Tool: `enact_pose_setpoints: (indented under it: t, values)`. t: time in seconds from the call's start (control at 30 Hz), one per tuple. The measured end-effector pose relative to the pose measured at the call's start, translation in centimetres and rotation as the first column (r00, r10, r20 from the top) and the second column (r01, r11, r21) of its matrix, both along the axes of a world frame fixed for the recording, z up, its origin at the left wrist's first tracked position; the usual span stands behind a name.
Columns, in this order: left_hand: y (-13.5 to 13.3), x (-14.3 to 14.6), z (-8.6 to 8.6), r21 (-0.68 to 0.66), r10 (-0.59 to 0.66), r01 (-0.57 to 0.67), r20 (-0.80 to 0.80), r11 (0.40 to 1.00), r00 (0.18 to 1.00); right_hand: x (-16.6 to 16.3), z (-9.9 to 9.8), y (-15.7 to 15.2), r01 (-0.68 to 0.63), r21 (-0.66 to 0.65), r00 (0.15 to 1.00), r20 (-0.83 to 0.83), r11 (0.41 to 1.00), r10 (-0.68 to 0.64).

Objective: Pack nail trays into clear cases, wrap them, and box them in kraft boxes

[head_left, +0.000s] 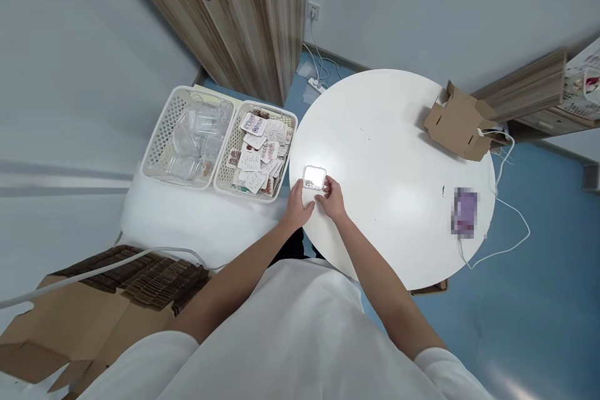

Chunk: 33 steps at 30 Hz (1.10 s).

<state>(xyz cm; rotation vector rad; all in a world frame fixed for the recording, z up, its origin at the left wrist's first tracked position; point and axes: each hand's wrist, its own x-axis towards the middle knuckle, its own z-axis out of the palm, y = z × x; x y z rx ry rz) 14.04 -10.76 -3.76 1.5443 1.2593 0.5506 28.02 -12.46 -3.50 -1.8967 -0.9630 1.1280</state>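
A small clear plastic box (314, 177) with rounded corners lies near the left edge of the round white table. Small bits show along its lower side, too small to name. My left hand (299, 206) holds its lower left corner, thumb apart from the fingers. At the right side, my right hand (332, 199) grips the box with bent fingers. Just to the left, a white basket (293, 131) holds many printed cards (255, 161) with small coloured pieces. Beside it, another white basket (162, 128) contains clear plastic boxes (199, 128).
On the round table (375, 137), an open cardboard box (459, 122) sits at the far right. A blurred purple device (465, 209) with a white cable lies nearer. Flattened cardboard (79, 319) is at lower left. A power strip (317, 85) lies on the floor.
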Motion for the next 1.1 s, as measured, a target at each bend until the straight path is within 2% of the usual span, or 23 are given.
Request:
enact_pose_setpoints:
  t: [0.13,0.27,0.5,0.63,0.73,0.87,1.0,1.1]
  values:
    - [-0.4,0.2,-0.2,-0.002,0.066,-0.066,0.030,0.998,0.997,0.4,0.0,-0.5,-0.037,0.011,0.998,-0.052,0.999,0.038]
    - [-2.0,-0.3,0.2,-0.004,0.136,-0.136,0.042,0.991,0.990,0.3,0.8,-2.4,-0.081,0.032,0.994,-0.071,0.996,0.083]
    - [-8.5,-2.3,1.9,0.056,0.315,-0.315,-0.005,0.948,0.949,0.9,3.7,-8.5,-0.184,0.049,0.983,0.035,0.982,0.183]
    - [-12.3,-3.3,2.6,0.046,0.396,-0.394,-0.056,0.918,0.916,0.8,4.6,-10.2,-0.246,0.090,0.969,0.029,0.965,0.244]
    - [-14.5,-4.0,3.3,0.031,0.447,-0.446,-0.072,0.895,0.892,-0.1,4.7,-10.5,-0.345,0.117,0.938,0.003,0.931,0.347]
    - [-16.6,-5.4,4.1,0.043,0.540,-0.539,-0.057,0.841,0.840,-2.1,4.9,-10.9,-0.505,0.123,0.859,-0.030,0.854,0.512]
    - [-17.4,-7.3,4.6,0.060,0.613,-0.610,-0.058,0.790,0.788,-4.2,5.2,-11.1,-0.615,0.125,0.780,-0.052,0.779,0.624]
    - [-17.5,-9.3,4.8,0.068,0.639,-0.636,-0.043,0.769,0.768,-6.0,5.2,-10.7,-0.650,0.151,0.747,-0.053,0.745,0.662]
